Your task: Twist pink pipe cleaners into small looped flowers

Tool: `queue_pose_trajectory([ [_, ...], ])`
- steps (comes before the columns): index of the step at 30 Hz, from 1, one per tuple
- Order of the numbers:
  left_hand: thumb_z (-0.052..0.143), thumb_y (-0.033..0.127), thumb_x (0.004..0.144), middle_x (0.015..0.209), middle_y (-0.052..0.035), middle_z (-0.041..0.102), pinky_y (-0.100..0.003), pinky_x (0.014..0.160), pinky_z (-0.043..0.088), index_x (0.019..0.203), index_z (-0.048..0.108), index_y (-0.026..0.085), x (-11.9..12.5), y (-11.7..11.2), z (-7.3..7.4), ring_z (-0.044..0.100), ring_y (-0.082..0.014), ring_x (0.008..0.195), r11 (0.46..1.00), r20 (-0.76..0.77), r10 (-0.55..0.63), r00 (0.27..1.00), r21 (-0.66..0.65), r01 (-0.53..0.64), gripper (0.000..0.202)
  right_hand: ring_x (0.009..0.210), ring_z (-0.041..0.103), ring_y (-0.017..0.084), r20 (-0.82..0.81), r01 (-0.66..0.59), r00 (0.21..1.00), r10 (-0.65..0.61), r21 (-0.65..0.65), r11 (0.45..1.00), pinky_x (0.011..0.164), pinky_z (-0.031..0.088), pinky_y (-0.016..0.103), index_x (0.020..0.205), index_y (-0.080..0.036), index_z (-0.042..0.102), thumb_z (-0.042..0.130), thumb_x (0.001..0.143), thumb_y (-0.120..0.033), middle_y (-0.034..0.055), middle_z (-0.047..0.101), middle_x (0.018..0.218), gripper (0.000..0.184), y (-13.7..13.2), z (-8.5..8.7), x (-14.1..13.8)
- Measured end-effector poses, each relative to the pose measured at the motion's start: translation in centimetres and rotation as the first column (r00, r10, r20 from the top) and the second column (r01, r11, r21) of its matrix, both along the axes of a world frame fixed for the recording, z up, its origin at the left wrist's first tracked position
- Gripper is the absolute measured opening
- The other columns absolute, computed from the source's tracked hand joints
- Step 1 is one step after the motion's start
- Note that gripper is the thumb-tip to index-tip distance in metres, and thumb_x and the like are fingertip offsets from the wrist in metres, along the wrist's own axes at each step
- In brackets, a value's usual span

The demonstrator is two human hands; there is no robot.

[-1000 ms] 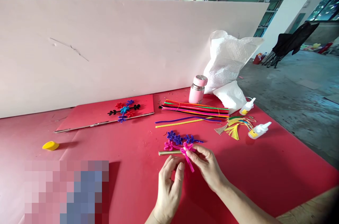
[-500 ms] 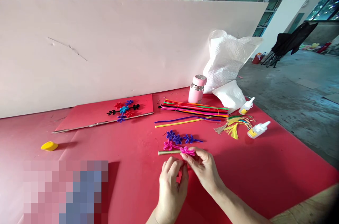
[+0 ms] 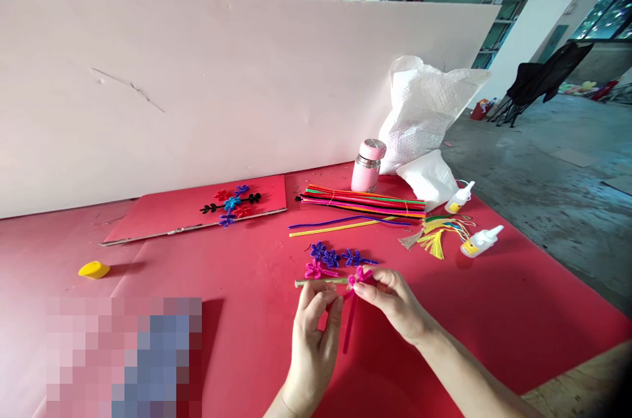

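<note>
My right hand [image 3: 392,299] pinches a pink pipe-cleaner flower [image 3: 359,275] by its looped petals. Thumb and forefinger of my left hand [image 3: 316,322] are closed on a pink strand close to the flower's lower left. A loose pink pipe-cleaner tail [image 3: 349,329] hangs below the flower. Just behind my hands lie a finished-looking pink flower [image 3: 316,268] with a twisted stem and several dark blue pipe-cleaner flowers [image 3: 332,258]. A pale greenish stick [image 3: 306,283] lies behind my left hand, partly covered by my fingers.
Beyond lie a bundle of coloured pipe cleaners [image 3: 363,202], a pink flask [image 3: 368,168], yellow tassels [image 3: 434,243], and two glue bottles [image 3: 481,241] [image 3: 460,197]. A red board [image 3: 162,217] bears more flowers. At left is a yellow object [image 3: 93,270]. A white panel [image 3: 222,89] stands behind.
My right hand has moved slightly right with the pink flower, turning it. My left hand has shifted a little left and up. The pink tail now shows hanging between them.
</note>
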State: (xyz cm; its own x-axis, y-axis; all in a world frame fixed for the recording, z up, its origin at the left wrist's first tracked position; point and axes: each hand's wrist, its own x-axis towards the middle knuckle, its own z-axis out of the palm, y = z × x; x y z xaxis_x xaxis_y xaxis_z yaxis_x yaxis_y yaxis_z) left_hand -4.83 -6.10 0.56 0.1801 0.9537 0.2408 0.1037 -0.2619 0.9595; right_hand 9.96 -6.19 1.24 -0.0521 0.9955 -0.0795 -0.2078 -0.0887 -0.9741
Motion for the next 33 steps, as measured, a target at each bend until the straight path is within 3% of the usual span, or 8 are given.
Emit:
queue_pose_trajectory([
  [6,0.050,0.026,0.082,0.062,0.0017,0.054,-0.023,0.062,0.040,0.075,0.058,0.017,-0.2,0.2,-0.8,0.048,-0.0102,0.058,0.899,0.306,-0.072,0.949,-0.391,0.194,0.014,0.061,0.042,0.009,-0.098,-0.097,0.991,0.092,-0.042,0.994,0.061,0.036,0.022,0.064,-0.016,0.058,0.066,0.071,-0.026,-0.0042,0.048,0.062,0.015,0.3,0.6,0.6],
  [11,0.054,0.024,0.080,0.062,0.0005,0.059,-0.022,0.055,0.040,0.073,0.059,0.016,-0.1,0.3,-0.8,0.051,-0.0093,0.053,0.758,0.647,-0.083,0.758,-0.453,0.469,0.012,0.059,0.044,0.009,-0.195,-0.193,0.965,0.173,-0.089,0.977,0.063,0.037,0.024,0.065,-0.016,0.059,0.067,0.069,-0.027,-0.0036,0.050,0.062,0.013,0.6,0.0,1.0],
  [14,0.055,0.024,0.080,0.062,-0.0004,0.059,-0.022,0.051,0.039,0.071,0.059,0.016,-0.1,0.3,-0.6,0.051,-0.0099,0.052,0.693,0.706,-0.086,0.703,-0.464,0.551,0.013,0.058,0.046,0.010,-0.228,-0.259,0.947,0.226,-0.128,0.957,0.061,0.038,0.026,0.070,-0.015,0.062,0.067,0.069,-0.029,-0.0023,0.051,0.061,0.015,0.8,-0.4,1.2],
  [20,0.060,0.021,0.077,0.062,0.0018,0.054,-0.019,0.061,0.038,0.068,0.060,0.015,-0.1,0.3,-1.5,0.046,-0.0075,0.060,0.769,0.579,0.044,0.814,-0.540,0.343,0.011,0.060,0.044,0.009,-0.159,-0.213,0.967,0.197,-0.087,0.973,0.060,0.036,0.022,0.075,-0.016,0.063,0.062,0.077,-0.029,-0.0032,0.049,0.063,0.013,0.9,0.1,0.6],
  [22,0.059,0.023,0.077,0.063,0.0014,0.054,-0.020,0.061,0.038,0.068,0.060,0.015,-0.1,0.3,-1.8,0.046,-0.0082,0.060,0.784,0.546,0.034,0.837,-0.534,0.317,0.012,0.059,0.042,0.008,-0.109,-0.118,0.988,0.112,-0.055,0.991,0.057,0.035,0.020,0.075,-0.017,0.064,0.062,0.077,-0.028,-0.0039,0.048,0.061,0.012,0.7,0.1,0.1],
  [25,0.058,0.023,0.078,0.063,0.0013,0.054,-0.020,0.060,0.037,0.069,0.059,0.014,0.0,0.4,-1.9,0.046,-0.0085,0.060,0.810,0.482,-0.002,0.876,-0.514,0.284,0.012,0.061,0.044,0.008,-0.202,0.018,0.979,-0.042,-0.119,0.993,0.059,0.036,0.019,0.076,-0.018,0.065,0.064,0.075,-0.027,-0.0034,0.054,0.064,0.009,0.4,-0.6,-0.6],
  [28,0.057,0.024,0.079,0.063,0.0013,0.054,-0.021,0.060,0.038,0.069,0.059,0.014,0.0,0.4,-1.4,0.047,-0.0084,0.058,0.825,0.427,-0.077,0.901,-0.480,0.299,0.014,0.060,0.047,0.008,-0.326,-0.014,0.944,-0.059,-0.219,0.976,0.060,0.039,0.020,0.079,-0.020,0.066,0.066,0.073,-0.028,-0.0025,0.058,0.067,0.010,0.4,-1.4,-0.9],
  [33,0.059,0.027,0.077,0.063,-0.0003,0.055,-0.024,0.058,0.040,0.066,0.057,0.013,0.0,0.4,-0.7,0.048,-0.0103,0.056,0.797,0.422,-0.180,0.888,-0.467,0.383,0.017,0.061,0.052,0.011,-0.362,-0.120,0.932,0.029,-0.231,0.965,0.061,0.043,0.026,0.083,-0.019,0.065,0.066,0.072,-0.028,-0.0001,0.060,0.072,0.014,0.5,-1.5,-0.2],
])
